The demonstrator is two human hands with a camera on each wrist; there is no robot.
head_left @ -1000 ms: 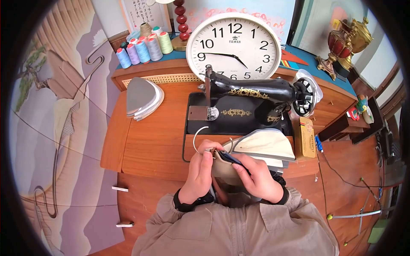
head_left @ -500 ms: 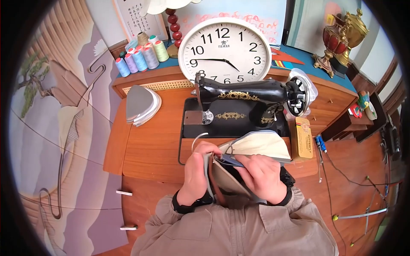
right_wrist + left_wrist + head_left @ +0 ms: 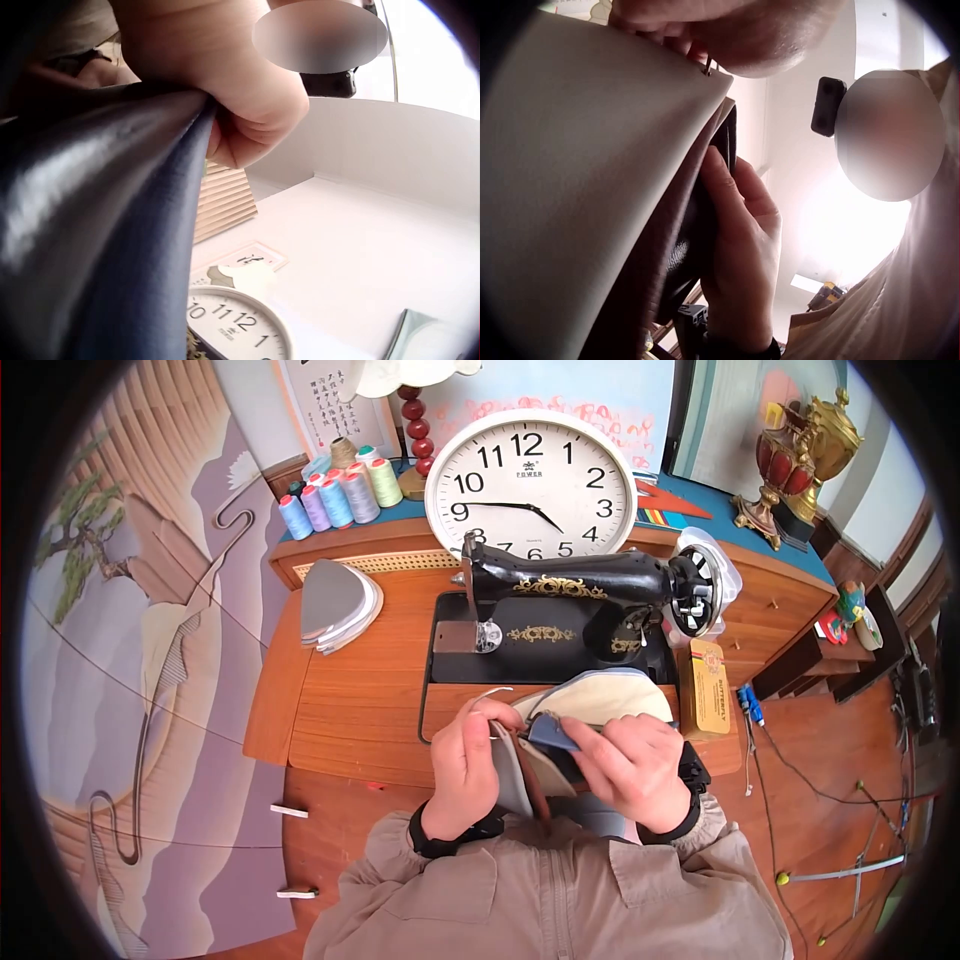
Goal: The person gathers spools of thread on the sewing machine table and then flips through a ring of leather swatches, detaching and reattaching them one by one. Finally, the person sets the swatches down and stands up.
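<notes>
Grey and beige leather-like cut pieces point(image 3: 520, 765) are held above the front edge of the wooden sewing table point(image 3: 350, 700). The left hand point(image 3: 465, 760) grips their left side, fingers curled around the edge. The right hand point(image 3: 632, 765) pinches a dark blue piece point(image 3: 552, 732) against them; its fingertips are hidden behind the material. Behind the black sewing machine point(image 3: 580, 595), the white round wall clock point(image 3: 530, 480) reads "POWER". On the right, the lettering on the yellow box point(image 3: 708, 685) is too small to read.

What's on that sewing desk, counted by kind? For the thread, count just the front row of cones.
Wall clock: 1
Sewing machine: 1
Front-row thread cones: 5
Fabric stacks: 2
Yellow tin: 1
Held fabric bundle: 1
Total: 11
</notes>
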